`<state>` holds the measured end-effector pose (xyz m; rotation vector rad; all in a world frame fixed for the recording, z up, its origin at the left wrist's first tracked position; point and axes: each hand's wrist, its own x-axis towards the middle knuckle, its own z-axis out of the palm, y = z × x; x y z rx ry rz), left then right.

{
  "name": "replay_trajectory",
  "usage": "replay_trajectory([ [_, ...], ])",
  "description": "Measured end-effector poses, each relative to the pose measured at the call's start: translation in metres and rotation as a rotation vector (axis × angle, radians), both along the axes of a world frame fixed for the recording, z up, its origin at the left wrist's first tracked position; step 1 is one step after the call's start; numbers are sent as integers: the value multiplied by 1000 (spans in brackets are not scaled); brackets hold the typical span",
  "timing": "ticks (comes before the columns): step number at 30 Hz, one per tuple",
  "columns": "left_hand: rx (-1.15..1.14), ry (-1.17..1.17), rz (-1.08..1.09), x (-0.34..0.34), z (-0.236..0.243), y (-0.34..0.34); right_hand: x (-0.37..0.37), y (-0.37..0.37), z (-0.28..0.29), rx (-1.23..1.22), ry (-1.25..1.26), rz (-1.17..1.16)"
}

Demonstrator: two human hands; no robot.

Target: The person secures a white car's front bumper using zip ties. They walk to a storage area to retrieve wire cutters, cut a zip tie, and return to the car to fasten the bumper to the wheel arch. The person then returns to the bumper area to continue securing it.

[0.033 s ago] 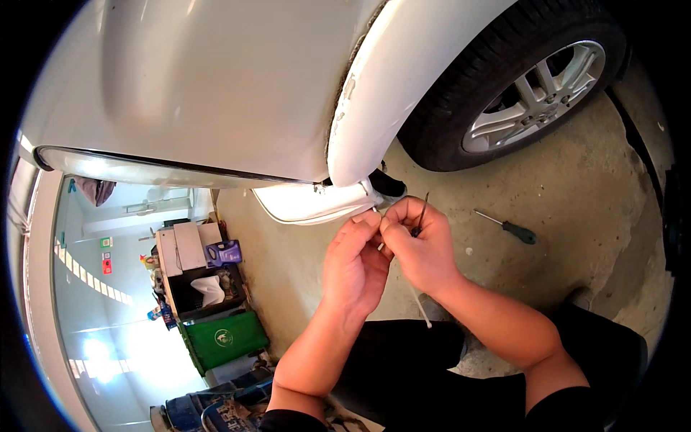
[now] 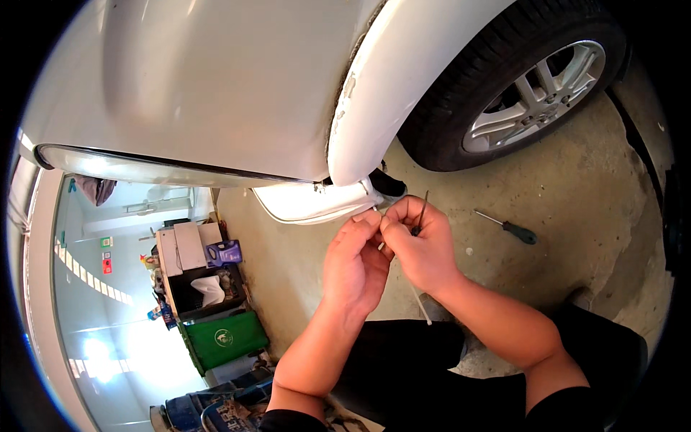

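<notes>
My left hand (image 2: 349, 270) has thumb and fingers pinched on a thin white strip (image 2: 422, 306), resembling a cable tie, whose free end hangs below my hands. My right hand (image 2: 425, 255) meets it fingertip to fingertip, closed on the same strip and on a thin dark pointed tool (image 2: 425, 202) that sticks up from the fingers; its kind is unclear. Just behind both hands, beneath the white car body (image 2: 216, 79), is a loose-looking white panel (image 2: 302, 201). A screwdriver (image 2: 517, 232) with a dark green handle lies on the concrete floor to the right.
A car wheel (image 2: 533, 108) stands at upper right. At left are a cluttered shelf unit (image 2: 180, 252) with boxes and a purple jug (image 2: 223, 252), a green bin (image 2: 227, 338) and dark blue containers (image 2: 187, 412) against a pale wall. My bent, black-clad legs (image 2: 446, 389) are below.
</notes>
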<state>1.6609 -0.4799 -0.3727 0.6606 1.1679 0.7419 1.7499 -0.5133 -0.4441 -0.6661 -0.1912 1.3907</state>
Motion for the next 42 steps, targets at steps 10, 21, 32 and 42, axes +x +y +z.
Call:
replay_trajectory([
  [10, -18, 1, 5, -1, -1, 3, 0, 3, 5, -10, -34, -32],
  [21, -44, -15, 20, 5, 4, 3, 5, 3, 8, -12, -130, -42],
  [32, -49, -15, 30, 5, 3, 4, 5, 3, 6, 2, -161, -60],
  [42, -45, 10, 68, 14, 6, 1, 7, 4, 8, 6, -200, -81],
])
